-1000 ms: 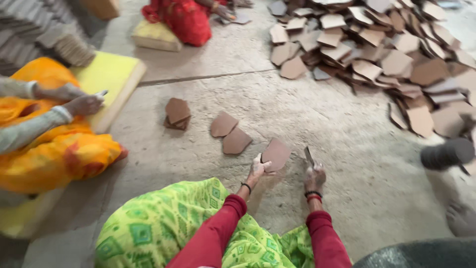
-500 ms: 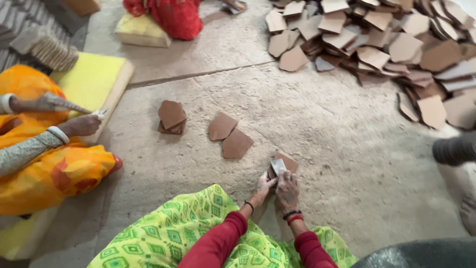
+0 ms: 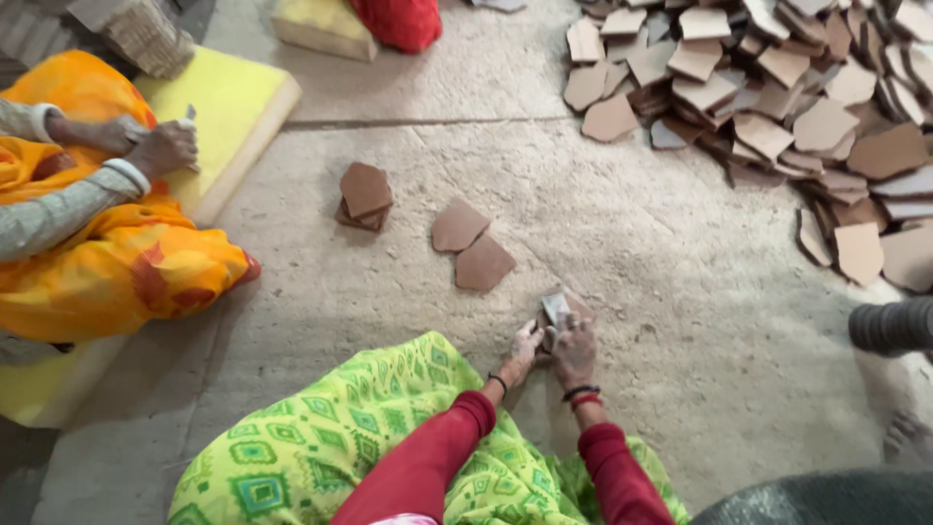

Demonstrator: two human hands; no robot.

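My left hand (image 3: 523, 350) and my right hand (image 3: 574, 352) are close together on the concrete floor in front of my green-patterned lap. Between them lies a brown flat piece (image 3: 581, 309), mostly hidden by the hands. My right hand grips a small flat metal blade (image 3: 556, 308) pressed against that piece, and my left hand holds the piece's near edge. Two more loose brown pieces (image 3: 471, 245) lie on the floor just beyond, and a small stack of them (image 3: 365, 194) sits farther left.
A big heap of brown flat pieces (image 3: 777, 97) fills the far right. A person in orange (image 3: 97, 243) sits at left on a yellow cushion (image 3: 224, 107), hands together. Another person's dark sleeve (image 3: 889, 326) enters at right. A red-clothed person sits at the top.
My hands have come together over the brown piece; a second ago they were apart, the left lifting the piece and the right holding the blade beside it.
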